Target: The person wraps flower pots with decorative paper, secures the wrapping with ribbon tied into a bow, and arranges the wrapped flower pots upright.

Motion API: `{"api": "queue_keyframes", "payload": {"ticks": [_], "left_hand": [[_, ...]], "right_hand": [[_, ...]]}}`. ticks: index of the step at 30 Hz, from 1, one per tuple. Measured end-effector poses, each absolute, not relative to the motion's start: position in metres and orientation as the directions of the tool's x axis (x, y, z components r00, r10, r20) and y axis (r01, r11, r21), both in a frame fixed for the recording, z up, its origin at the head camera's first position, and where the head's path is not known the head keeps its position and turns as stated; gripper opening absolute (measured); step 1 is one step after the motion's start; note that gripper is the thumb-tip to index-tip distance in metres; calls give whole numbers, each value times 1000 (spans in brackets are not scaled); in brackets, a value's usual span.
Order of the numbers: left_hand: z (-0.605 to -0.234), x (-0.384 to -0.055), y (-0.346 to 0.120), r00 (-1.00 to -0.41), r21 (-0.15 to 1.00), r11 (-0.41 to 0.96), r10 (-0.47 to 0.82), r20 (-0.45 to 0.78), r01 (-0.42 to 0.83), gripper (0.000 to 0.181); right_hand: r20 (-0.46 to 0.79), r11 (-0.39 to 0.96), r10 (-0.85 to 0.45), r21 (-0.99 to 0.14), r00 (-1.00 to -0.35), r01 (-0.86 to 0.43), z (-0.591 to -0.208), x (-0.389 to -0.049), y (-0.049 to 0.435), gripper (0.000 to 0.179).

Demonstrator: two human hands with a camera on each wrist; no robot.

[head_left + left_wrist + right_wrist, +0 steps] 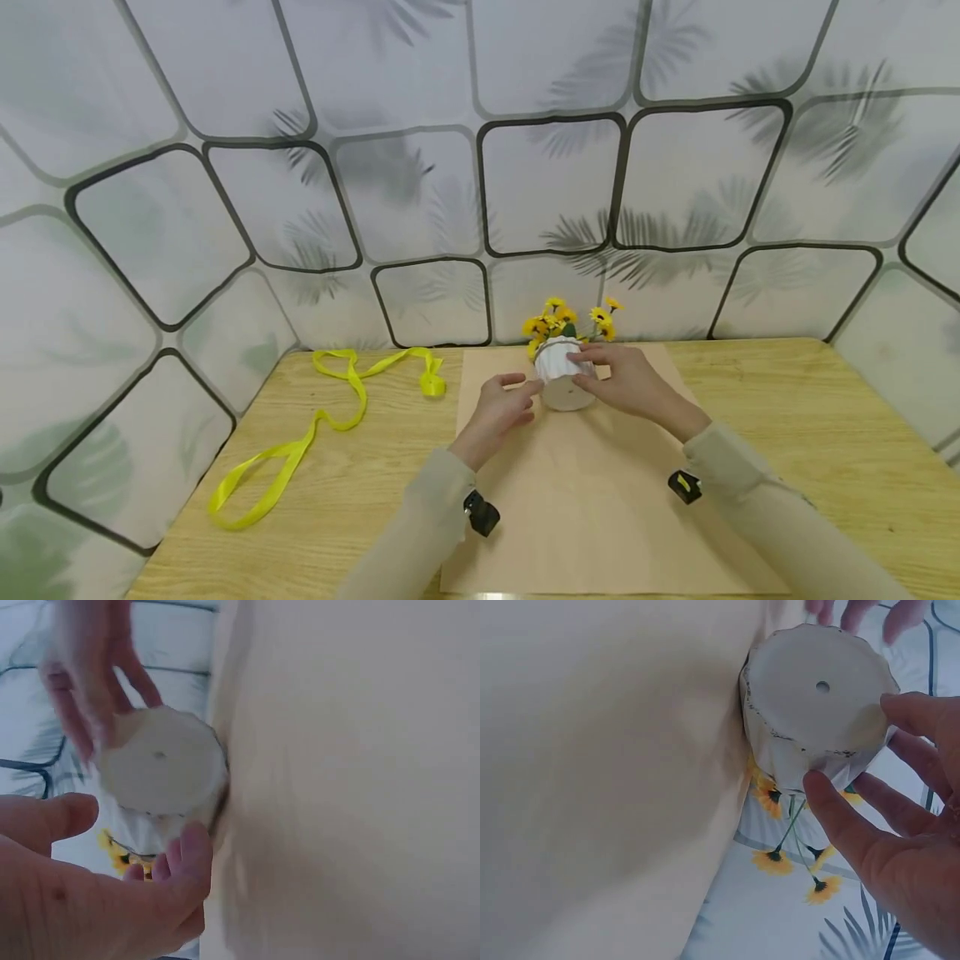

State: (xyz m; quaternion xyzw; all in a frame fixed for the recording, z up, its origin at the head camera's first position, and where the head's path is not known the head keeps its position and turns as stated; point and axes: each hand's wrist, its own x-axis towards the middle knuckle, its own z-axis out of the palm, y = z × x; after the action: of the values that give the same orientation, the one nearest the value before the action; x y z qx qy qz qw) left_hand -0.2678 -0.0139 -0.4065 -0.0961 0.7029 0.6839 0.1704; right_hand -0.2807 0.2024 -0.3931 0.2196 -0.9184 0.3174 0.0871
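A white fluted flower pot (557, 360) lies tipped on its side on brown paper (585, 500), its round base toward me. Yellow artificial flowers (553, 321) stick out of its far end. My right hand (630, 382) holds the pot from the right, its thumb and fingers spread around the base edge and side. At the left side, my left hand (501, 412) touches the pot with its fingertips, thumb apart. A small hole (823, 687) shows in the middle of the base in the right wrist view. The pot's mouth is hidden.
A long yellow ribbon (432, 385) lies in loose curves on the wooden table (360, 483) to the left. Behind the table's back edge hangs a patterned cloth (420, 200) with leaf prints. Each wrist carries a small black device (482, 513).
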Motion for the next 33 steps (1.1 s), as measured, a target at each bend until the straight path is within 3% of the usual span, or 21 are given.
{"api": "queue_keyframes", "payload": {"ticks": [3,5,9,11,13,17,19,27,33], "left_hand": [[-401,-256,-26,-902,927,208,241,-357,-312,46],[-398,-246,-35,-871,919,356,381,-311,-173,35],[-395,-222,-51,-715,807,553,648,-262,206,18],[-396,-210,-55,-632,723,599,717,-294,344,21],[-399,-202,-57,-597,633,641,731,-331,433,29],[-406,-195,-55,-630,490,705,697,-344,512,41],[-409,-196,-55,-650,471,707,693,-313,527,38],[-413,-207,-55,-678,474,660,717,-165,583,6],[-400,-224,-55,-623,565,571,772,-123,595,13]], "right_hand": [[287,722,-335,-534,-897,-440,-392,-279,202,35],[271,727,-317,-546,-909,-417,-392,-279,202,35],[249,725,-311,-562,-917,-399,-393,-279,204,36],[241,724,-313,-565,-919,-395,-394,-278,205,36],[234,723,-311,-571,-921,-389,-394,-278,206,35],[231,725,-312,-569,-922,-388,-394,-279,206,35],[233,722,-316,-569,-920,-393,-394,-280,205,35],[218,699,-372,-573,-902,-428,-390,-279,205,34],[190,708,-447,-522,-874,-476,-378,-275,210,37]]}}
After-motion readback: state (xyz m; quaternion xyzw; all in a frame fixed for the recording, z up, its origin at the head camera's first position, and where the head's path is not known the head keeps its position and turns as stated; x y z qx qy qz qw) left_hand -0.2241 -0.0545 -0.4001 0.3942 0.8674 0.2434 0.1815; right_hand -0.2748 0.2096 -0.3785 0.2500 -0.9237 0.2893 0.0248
